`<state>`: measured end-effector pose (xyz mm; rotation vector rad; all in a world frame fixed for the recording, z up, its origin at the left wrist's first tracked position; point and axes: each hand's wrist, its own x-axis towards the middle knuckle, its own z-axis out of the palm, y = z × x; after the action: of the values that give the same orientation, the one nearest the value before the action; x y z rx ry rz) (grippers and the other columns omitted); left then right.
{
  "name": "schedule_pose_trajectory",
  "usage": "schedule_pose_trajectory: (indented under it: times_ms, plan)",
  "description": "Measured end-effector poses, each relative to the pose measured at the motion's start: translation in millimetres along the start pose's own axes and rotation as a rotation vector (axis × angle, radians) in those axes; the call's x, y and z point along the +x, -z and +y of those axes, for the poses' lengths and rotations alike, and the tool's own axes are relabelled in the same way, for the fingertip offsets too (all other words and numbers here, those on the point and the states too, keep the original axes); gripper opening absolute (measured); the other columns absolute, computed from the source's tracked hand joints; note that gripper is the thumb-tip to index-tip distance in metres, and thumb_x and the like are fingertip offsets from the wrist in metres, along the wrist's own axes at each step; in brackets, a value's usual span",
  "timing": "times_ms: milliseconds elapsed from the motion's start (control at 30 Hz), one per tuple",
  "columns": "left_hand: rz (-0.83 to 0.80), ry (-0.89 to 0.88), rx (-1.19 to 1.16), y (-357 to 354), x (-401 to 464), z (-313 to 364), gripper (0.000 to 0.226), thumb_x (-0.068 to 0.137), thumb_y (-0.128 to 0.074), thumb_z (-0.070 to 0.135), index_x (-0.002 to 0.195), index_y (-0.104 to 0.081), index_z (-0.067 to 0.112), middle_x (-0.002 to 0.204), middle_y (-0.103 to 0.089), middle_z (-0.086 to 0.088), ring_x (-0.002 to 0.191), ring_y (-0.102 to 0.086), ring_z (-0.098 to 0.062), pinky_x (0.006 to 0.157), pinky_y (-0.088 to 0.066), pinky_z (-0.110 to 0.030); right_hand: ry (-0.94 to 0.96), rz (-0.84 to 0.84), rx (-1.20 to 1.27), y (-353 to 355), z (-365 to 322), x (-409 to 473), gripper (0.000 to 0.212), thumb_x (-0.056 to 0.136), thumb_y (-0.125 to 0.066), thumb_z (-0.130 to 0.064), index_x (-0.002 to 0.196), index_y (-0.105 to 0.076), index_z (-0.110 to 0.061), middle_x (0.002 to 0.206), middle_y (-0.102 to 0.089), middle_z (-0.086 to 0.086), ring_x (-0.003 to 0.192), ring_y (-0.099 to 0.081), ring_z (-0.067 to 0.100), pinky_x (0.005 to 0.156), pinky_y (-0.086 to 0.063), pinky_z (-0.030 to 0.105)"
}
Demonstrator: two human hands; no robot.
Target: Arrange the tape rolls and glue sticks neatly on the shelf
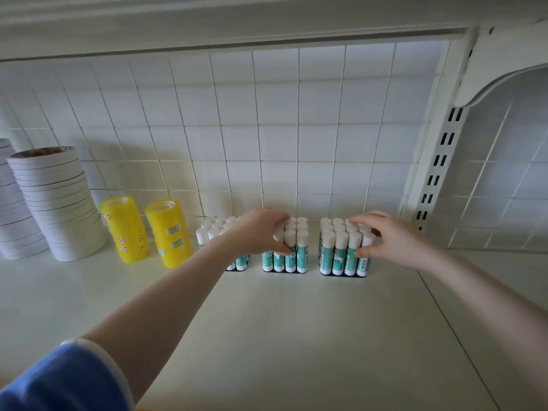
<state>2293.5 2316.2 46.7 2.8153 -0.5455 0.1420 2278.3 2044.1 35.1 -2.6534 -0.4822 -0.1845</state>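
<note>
1. Sleeve [59,378], blue, nearest cam; both arms reach to shelf [296,336] back.
2. L hand [261,232] curled round mid glue pack [286,250], thumb at front; R hand [394,241] pinches R glue pack [344,250].
3. Risk: packs are tall and narrow, so a shove up top could tip sticks.
4. L glue pack [216,232] sits under L wrist; could get knocked.
5. Yellow tape [169,232] and white tape [56,203] stacks at left lean; a jolt may topple them.

White gridded back panel [267,120] behind a pale shelf board [296,336], slotted upright [439,161] at right.
</note>
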Motion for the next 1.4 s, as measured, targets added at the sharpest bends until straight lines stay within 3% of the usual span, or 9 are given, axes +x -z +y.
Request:
schedule_pose_trajectory:
  times_ms: [167,300,400,500,667,1000,1200,1300,1400]
  plan:
    - [-0.008,-0.02,0.054,-1,-1,2,0.055,0.068,-0.076,0.045,0.113,-0.055,0.021,0.102,-0.058,0.006,0.097,-0.051,-0.017,0.081,-0.047,-0.035,0.056,-0.025,-0.246,7,-10,0,0.061,0.078,-0.07,-0.041,0.133,-0.046,-0.03,0.127,-0.048,-0.013,0.11,-0.049,0.013,0.083,-0.042,0.029]
    - [-0.025,-0.055,0.161,1,-4,5,0.046,0.075,-0.071,0.047,0.103,-0.052,0.015,0.1,-0.055,0.002,0.096,-0.049,-0.02,0.078,-0.046,-0.036,0.127,-0.073,-0.484,11,-22,3,0.055,0.087,-0.058,-0.041,0.135,-0.041,-0.023,0.133,-0.047,-0.008,0.116,-0.047,0.015,0.088,-0.044,0.032]
    - [-0.035,-0.084,0.245,0,-6,8,0.048,0.081,-0.065,0.046,0.113,-0.049,0.013,0.115,-0.054,0.0,0.107,-0.048,-0.021,0.077,-0.04,-0.031,0.139,-0.119,-0.551,9,-25,1,0.064,0.094,-0.048,-0.039,0.148,-0.02,-0.018,0.151,-0.028,-0.006,0.134,-0.032,0.014,0.104,-0.033,0.028]
    - [-0.047,-0.094,0.274,-1,-7,10,0.058,0.085,-0.062,0.045,0.128,-0.042,0.01,0.129,-0.049,-0.002,0.117,-0.045,-0.022,0.087,-0.039,-0.032,0.171,-0.113,-0.574,8,-26,-2,0.065,0.097,-0.044,-0.038,0.149,-0.012,-0.017,0.154,-0.02,-0.007,0.138,-0.026,0.014,0.109,-0.026,0.026]
    - [-0.065,-0.081,0.253,0,-7,12,0.061,0.085,-0.062,0.043,0.13,-0.041,0.008,0.131,-0.049,-0.004,0.118,-0.044,-0.023,0.093,-0.04,-0.034,0.17,-0.098,-0.582,11,-26,-3,0.056,0.095,-0.047,-0.038,0.144,-0.028,-0.017,0.144,-0.036,-0.005,0.128,-0.04,0.016,0.099,-0.036,0.028]
    - [-0.055,-0.065,0.2,-2,-10,12,0.048,0.083,-0.066,0.041,0.114,-0.048,0.01,0.116,-0.054,-0.002,0.105,-0.048,-0.023,0.086,-0.043,-0.036,0.164,-0.117,-0.489,14,-21,-2,0.056,0.092,-0.055,-0.036,0.142,-0.033,-0.022,0.138,-0.041,-0.008,0.121,-0.044,0.014,0.091,-0.04,0.027]
    - [-0.045,-0.048,0.158,-2,-11,15,0.039,0.082,-0.068,0.039,0.098,-0.045,0.012,0.101,-0.051,0.001,0.099,-0.049,-0.024,0.082,-0.044,-0.039,0.139,-0.126,-0.46,14,-17,-3,0.048,0.09,-0.057,-0.035,0.133,-0.041,-0.021,0.129,-0.047,-0.007,0.114,-0.048,0.015,0.087,-0.044,0.034]
    - [-0.069,-0.04,0.148,-1,-12,18,0.052,0.083,-0.067,0.038,0.121,-0.046,0.009,0.124,-0.05,-0.005,0.117,-0.045,-0.026,0.093,-0.04,-0.04,0.131,-0.099,-0.456,13,-18,-4,0.048,0.088,-0.058,-0.037,0.13,-0.043,-0.019,0.128,-0.048,-0.004,0.113,-0.049,0.017,0.087,-0.045,0.037]
    - [-0.058,-0.017,0.167,0,-19,23,0.075,0.086,-0.063,0.039,0.144,-0.026,0.01,0.149,-0.031,-0.003,0.136,-0.029,-0.021,0.107,-0.03,-0.035,0.13,-0.057,-0.477,10,-23,-7,0.052,0.087,-0.056,-0.046,0.13,-0.043,-0.019,0.125,-0.048,-0.006,0.109,-0.051,0.018,0.084,-0.046,0.035]
